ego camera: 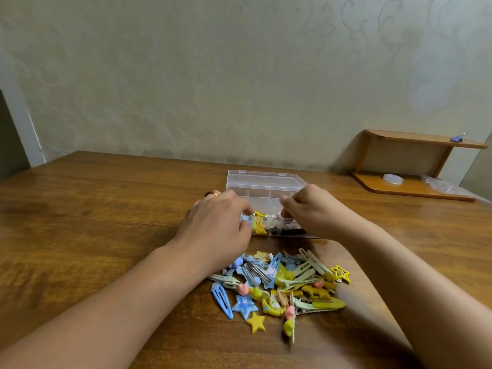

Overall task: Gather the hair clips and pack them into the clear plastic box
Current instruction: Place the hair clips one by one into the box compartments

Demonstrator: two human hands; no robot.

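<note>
Clear plastic box [262, 191] sits mid-table, lid up; your left hand [217, 230] curls on its left front edge, ring on a finger. Your right hand [310, 209] has fingers curled at the right front rim; what they pinch, can't tell. Some clips lie inside. The hair clip pile [279, 286] lies just in front on the wooden table [93, 222]. A small shelf [415, 166] stands far right.
</note>
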